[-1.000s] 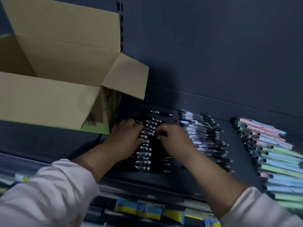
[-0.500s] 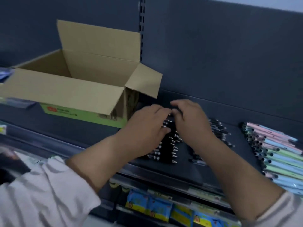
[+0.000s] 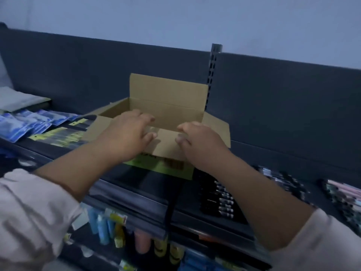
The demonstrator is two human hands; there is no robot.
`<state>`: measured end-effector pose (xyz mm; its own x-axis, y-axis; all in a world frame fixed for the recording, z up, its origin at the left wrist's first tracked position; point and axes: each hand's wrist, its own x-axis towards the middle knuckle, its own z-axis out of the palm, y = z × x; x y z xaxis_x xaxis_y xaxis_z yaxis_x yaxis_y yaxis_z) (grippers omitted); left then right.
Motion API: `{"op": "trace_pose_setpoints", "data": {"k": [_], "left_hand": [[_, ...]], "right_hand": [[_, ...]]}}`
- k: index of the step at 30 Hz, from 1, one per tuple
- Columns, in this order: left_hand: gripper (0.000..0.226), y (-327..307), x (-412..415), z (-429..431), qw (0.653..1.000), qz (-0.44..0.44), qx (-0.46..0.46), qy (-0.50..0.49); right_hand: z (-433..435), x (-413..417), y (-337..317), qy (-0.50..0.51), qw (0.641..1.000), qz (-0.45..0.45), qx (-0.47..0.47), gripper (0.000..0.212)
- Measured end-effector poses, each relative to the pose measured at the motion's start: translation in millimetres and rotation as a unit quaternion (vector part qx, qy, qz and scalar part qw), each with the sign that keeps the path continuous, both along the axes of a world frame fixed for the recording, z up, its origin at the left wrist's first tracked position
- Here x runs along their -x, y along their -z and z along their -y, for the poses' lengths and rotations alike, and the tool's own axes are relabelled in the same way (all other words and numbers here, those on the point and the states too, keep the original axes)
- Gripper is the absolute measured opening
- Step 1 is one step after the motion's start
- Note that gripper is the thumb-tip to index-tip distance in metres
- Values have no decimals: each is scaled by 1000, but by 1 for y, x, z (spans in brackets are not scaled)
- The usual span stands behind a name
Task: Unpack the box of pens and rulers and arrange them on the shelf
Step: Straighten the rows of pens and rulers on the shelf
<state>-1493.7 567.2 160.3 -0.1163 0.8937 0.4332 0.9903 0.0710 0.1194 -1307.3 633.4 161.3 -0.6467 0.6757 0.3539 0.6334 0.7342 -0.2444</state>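
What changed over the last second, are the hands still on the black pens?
No. Both hands left the black pens and moved left to the cardboard box: the left hand and the right hand are now at its near flap, though whether either grips it is unclear. The black pens, the pastel pens and the box lie where they were.

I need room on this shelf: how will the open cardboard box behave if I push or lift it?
The cardboard box likely slides easily on the smooth shelf. Its upright flap looks thin, so it would probably bend under a grip; the walls seem stiffer. Contents are hidden, so weight is uncertain.
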Motion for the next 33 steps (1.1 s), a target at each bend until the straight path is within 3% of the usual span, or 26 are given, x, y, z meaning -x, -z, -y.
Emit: {"op": "trace_pose_setpoints", "data": {"k": [4, 9, 11, 15, 22, 27, 33], "left_hand": [[53, 1, 69, -3, 1000, -11, 13, -11], [52, 0, 150, -18, 999, 5, 34, -1], [52, 1, 175, -27, 999, 18, 29, 9], [47, 5, 205, -45, 992, 115, 41, 29], [26, 24, 223, -66, 961, 248, 122, 21], [21, 32, 226, -65, 972, 192, 136, -28], [15, 44, 226, -51, 973, 198, 121, 4]], "right_hand": [[0, 71, -5, 25, 997, 70, 19, 35], [-11, 145, -6, 96, 975, 189, 63, 48], [-15, 161, 0, 131, 967, 204, 80, 39], [-10, 171, 14, 174, 974, 127, 65, 16], [19, 164, 41, 165, 982, 82, 32, 37], [39, 157, 46, 139, 988, 49, 56, 33], [39, 160, 35, 150, 984, 7, 101, 24]]}}
